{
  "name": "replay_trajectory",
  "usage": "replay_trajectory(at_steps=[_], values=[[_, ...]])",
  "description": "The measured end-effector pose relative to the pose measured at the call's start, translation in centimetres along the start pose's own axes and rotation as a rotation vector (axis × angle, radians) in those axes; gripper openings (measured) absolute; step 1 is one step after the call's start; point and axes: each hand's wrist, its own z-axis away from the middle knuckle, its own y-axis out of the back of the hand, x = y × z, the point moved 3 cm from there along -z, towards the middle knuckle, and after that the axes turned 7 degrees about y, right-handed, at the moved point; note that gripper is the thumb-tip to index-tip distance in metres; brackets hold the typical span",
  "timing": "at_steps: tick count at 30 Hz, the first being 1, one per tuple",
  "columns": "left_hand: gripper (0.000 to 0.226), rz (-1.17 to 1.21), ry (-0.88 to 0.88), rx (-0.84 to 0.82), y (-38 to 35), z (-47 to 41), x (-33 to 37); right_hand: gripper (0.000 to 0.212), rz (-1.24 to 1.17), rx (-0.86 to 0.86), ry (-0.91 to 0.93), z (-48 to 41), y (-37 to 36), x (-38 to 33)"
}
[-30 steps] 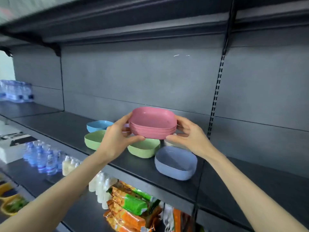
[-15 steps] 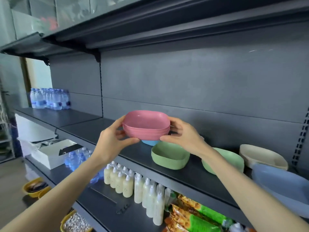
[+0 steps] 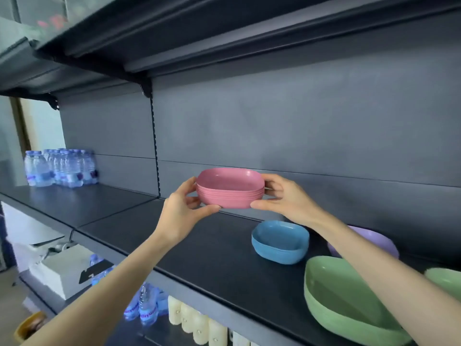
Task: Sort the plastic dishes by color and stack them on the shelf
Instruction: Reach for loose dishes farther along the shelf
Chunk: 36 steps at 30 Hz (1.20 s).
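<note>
A stack of several pink dishes [image 3: 229, 188] hovers above the dark shelf [image 3: 199, 250], held from both sides. My left hand [image 3: 183, 211] grips its left edge and my right hand [image 3: 284, 198] its right edge. To the right on the shelf rest a blue dish stack [image 3: 280, 242], a purple dish [image 3: 374, 242] partly hidden by my right forearm, a large green dish [image 3: 344, 298] at the front, and another green dish [image 3: 446, 280] cut off by the frame edge.
A pack of water bottles [image 3: 61, 168] stands at the far left of the shelf. An upper shelf [image 3: 174, 33] overhangs closely. Below are small bottles [image 3: 197, 320], water bottles [image 3: 142, 308] and a white box [image 3: 62, 273].
Both hands have carried the pink stack to the left along the shelf, past the blue and green dishes, and my view has swung left with them.
</note>
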Motion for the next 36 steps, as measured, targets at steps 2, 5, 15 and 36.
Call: replay_trajectory(at_steps=[2,5,15,36], values=[[0.079,0.007,-0.006,-0.008,0.9,-2.5,-1.4,0.064,0.000,0.010,-0.006,-2.3,-1.1,0.7],[0.076,0.005,-0.011,-0.020,2.8,-5.8,-3.5,0.062,0.020,0.003,-0.023,-5.6,-3.1,1.3],[0.074,0.031,-0.052,-0.135,10.6,-16.8,-13.3,0.065,0.102,0.096,-0.058,-15.3,-13.2,5.2],[0.073,0.193,0.079,-0.484,13.7,-28.1,-30.4,0.073,0.119,0.306,-0.397,-20.1,-26.5,14.3]])
